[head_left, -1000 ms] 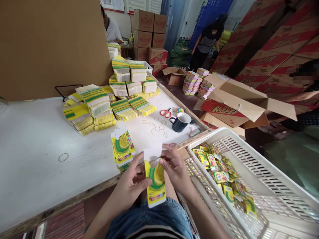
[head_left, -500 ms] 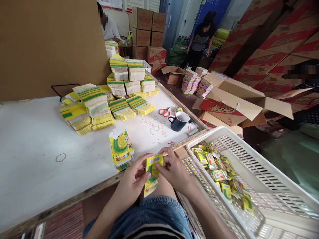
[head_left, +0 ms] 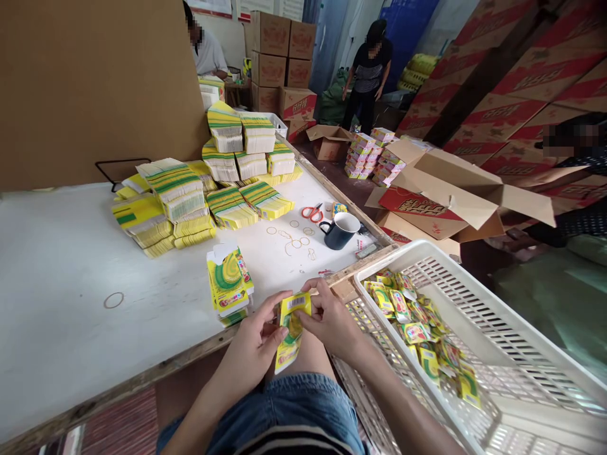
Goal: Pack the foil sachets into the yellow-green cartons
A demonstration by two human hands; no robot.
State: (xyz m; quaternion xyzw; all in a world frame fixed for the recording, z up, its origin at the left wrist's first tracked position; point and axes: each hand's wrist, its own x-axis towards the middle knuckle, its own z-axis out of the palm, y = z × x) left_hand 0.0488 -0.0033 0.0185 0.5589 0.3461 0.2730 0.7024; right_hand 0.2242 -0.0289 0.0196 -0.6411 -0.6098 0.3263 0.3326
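Between both hands, above my lap, is a yellow and green printed card box that looks flat, with a barcode near its top end. My left hand grips its left edge, thumb on the front. From the right side my right hand pinches the upper part, thumb pressed on the printed face. Close beyond my left hand, a small stack of similar yellow boxes lies at the table's edge. To the right, a white plastic crate holds several small yellow packets.
Bundles of flat yellow cartons are piled on the white table. A dark mug, red-handled scissors and rubber bands lie nearer the right edge. Open cardboard boxes stand beyond the crate. A person stands at the back.
Both hands keep their hold on the card box, which has barely shifted. The standing person in the background has moved left and is more upright.
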